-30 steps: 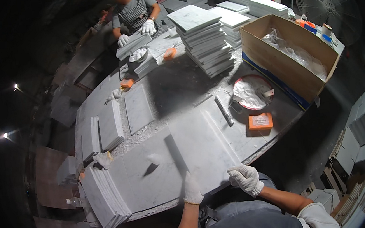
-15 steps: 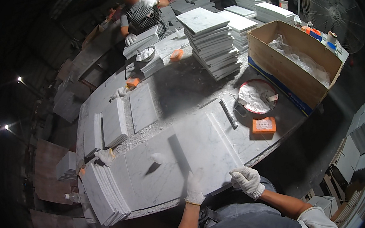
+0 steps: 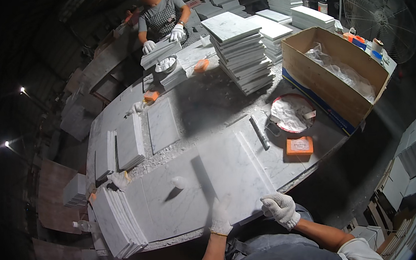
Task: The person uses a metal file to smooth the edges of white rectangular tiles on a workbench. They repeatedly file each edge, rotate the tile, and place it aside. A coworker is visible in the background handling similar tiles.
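A white marble tile (image 3: 232,173) with grey veins lies in front of me, its left side casting a dark shadow on the slab beside it. My left hand (image 3: 220,219), in a white knit glove, is at the tile's near left edge; its fingers are smeared and blend into the pale stone. Close to the near right corner, my gloved right hand (image 3: 281,210) is closed with its fingers curled; what it holds is hidden. To the left of the tile, a small white rounded object (image 3: 178,182) sits on the marble slab (image 3: 160,209).
Several upright-leaning tiles (image 3: 119,221) stand at the near left. Toward the right are a marker-like dark stick (image 3: 259,132), a bowl of white paste (image 3: 290,113), an orange box (image 3: 299,146) and a cardboard box (image 3: 330,75). A tall tile stack (image 3: 240,51) and a co-worker (image 3: 162,19) are beyond.
The co-worker's raised gloved hand has come down onto the tiles in front of them. My own hands have hardly moved; the view has shifted slightly.
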